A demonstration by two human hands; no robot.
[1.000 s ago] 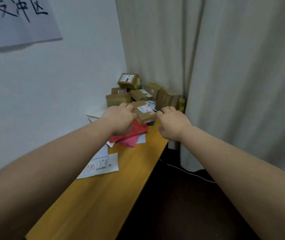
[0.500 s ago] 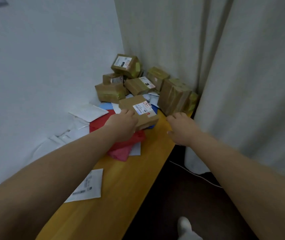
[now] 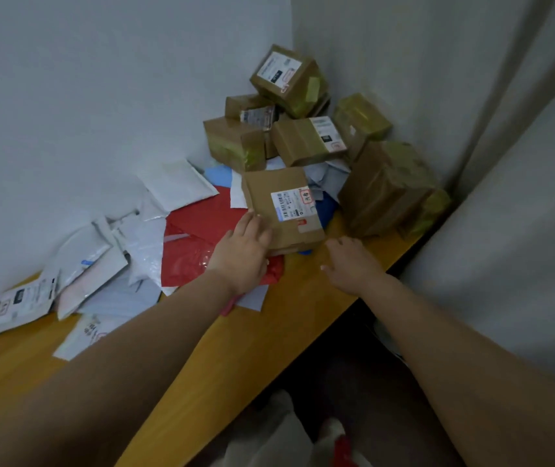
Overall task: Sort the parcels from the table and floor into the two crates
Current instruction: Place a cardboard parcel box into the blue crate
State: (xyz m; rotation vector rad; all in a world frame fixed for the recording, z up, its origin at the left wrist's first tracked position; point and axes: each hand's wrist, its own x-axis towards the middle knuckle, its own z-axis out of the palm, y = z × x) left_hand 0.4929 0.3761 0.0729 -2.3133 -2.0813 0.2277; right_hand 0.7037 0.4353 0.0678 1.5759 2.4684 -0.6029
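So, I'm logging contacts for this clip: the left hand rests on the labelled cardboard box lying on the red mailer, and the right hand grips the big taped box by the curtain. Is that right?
Not quite. The head view shows the right hand holding nothing, fingers loose over the table, apart from the big taped box. The left hand does rest on the labelled cardboard box lying on the red mailer.

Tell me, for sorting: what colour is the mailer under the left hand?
Red mailer, head view.
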